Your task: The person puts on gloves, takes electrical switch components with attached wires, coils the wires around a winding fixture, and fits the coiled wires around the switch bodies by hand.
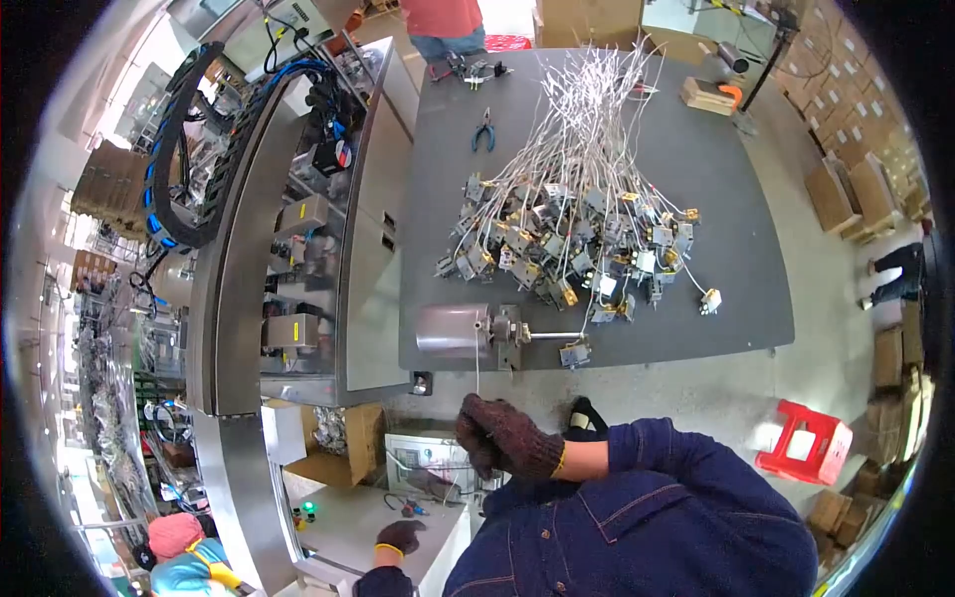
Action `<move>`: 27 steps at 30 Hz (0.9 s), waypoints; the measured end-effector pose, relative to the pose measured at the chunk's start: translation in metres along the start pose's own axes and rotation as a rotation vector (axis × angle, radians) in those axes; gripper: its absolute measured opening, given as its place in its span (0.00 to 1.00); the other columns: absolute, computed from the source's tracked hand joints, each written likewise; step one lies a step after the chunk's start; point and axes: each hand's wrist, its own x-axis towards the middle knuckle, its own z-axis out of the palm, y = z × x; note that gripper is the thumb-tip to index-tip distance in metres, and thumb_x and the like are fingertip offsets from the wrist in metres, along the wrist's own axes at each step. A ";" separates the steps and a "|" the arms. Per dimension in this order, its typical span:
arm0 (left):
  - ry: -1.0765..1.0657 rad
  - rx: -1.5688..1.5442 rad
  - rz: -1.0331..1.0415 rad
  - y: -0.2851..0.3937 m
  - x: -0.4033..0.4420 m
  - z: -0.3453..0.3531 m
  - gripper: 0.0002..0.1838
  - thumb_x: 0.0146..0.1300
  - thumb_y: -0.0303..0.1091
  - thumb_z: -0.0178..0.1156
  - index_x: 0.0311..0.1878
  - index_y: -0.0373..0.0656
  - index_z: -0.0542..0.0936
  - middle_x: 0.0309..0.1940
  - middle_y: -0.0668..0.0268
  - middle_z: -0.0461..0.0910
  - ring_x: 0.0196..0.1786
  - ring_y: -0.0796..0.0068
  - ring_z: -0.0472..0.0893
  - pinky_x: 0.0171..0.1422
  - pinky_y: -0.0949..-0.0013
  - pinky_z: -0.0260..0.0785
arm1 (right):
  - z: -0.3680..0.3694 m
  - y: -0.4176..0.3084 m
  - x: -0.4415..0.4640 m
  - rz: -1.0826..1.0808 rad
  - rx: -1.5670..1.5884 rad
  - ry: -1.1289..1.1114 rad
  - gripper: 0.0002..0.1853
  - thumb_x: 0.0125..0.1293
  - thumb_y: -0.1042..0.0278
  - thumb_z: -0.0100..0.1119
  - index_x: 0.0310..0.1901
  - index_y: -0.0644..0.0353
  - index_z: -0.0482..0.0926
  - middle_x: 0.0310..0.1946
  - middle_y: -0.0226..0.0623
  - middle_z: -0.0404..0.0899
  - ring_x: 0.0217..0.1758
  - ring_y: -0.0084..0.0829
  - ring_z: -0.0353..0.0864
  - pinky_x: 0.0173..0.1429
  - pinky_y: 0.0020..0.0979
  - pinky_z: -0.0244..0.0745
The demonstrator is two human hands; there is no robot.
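Observation:
My right hand (507,438), in a dark brown knitted glove, is closed at the near edge of the grey table (696,328). From its fingers a thin pale cable or rod (477,370) runs up to a purplish metal cylinder (453,329) with a fitting and a shaft. Lower left, my left hand (400,537), gloved with a yellow cuff, is over a white surface (343,527); its fingers are too indistinct to read. Small cabled parts (406,504) lie just beyond it. One small metal-and-black part (574,354) sits by the shaft end.
A large heap of wired connector parts (567,239) with bundled white wires (592,99) covers mid-table. Blue-handled pliers (483,132) lie behind. A steel machine frame (373,219) borders the left. A red stool (804,443) stands right; other people are farther off.

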 end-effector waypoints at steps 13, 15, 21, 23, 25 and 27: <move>-0.116 0.097 0.118 -0.011 0.046 0.026 0.20 0.48 0.38 0.57 0.48 0.50 0.81 0.45 0.58 0.82 0.50 0.59 0.80 0.55 0.58 0.71 | -0.121 -0.065 -0.003 -0.257 -2.211 0.280 0.13 0.61 0.58 0.55 0.40 0.59 0.77 0.31 0.50 0.78 0.36 0.47 0.81 0.39 0.46 0.75; -0.147 0.459 0.193 -0.033 0.087 0.080 0.18 0.48 0.39 0.56 0.44 0.48 0.82 0.43 0.54 0.81 0.49 0.54 0.80 0.53 0.56 0.72 | -0.098 -0.075 -0.029 -0.339 -2.017 -0.238 0.13 0.61 0.59 0.55 0.41 0.59 0.77 0.31 0.50 0.78 0.35 0.47 0.81 0.40 0.45 0.75; 0.243 -0.432 0.078 0.199 0.024 -0.101 0.19 0.50 0.38 0.56 0.46 0.49 0.81 0.35 0.53 0.83 0.44 0.52 0.81 0.51 0.56 0.72 | -0.086 -0.153 0.003 -0.074 -2.258 0.207 0.14 0.63 0.61 0.55 0.47 0.57 0.78 0.34 0.46 0.80 0.34 0.45 0.81 0.38 0.43 0.76; 0.310 -0.355 0.133 0.199 0.071 -0.103 0.21 0.53 0.38 0.57 0.53 0.48 0.78 0.34 0.55 0.83 0.41 0.54 0.82 0.47 0.58 0.73 | -0.116 -0.133 0.022 -0.007 -2.309 0.329 0.15 0.63 0.62 0.55 0.49 0.57 0.78 0.37 0.45 0.81 0.35 0.43 0.82 0.39 0.42 0.76; 0.636 0.426 0.248 0.209 0.101 -0.108 0.21 0.59 0.36 0.56 0.57 0.46 0.75 0.33 0.56 0.82 0.38 0.59 0.82 0.45 0.62 0.74 | -0.110 -0.110 -0.003 -0.222 -2.147 -0.176 0.14 0.64 0.62 0.54 0.49 0.58 0.78 0.40 0.45 0.80 0.37 0.42 0.82 0.42 0.41 0.76; 0.428 -0.786 0.443 0.228 0.118 -0.148 0.19 0.61 0.31 0.56 0.56 0.44 0.73 0.35 0.59 0.81 0.37 0.64 0.82 0.41 0.63 0.74 | -0.048 -0.150 -0.029 -0.176 -2.092 -0.439 0.14 0.65 0.62 0.54 0.49 0.59 0.78 0.43 0.45 0.80 0.40 0.40 0.82 0.44 0.40 0.77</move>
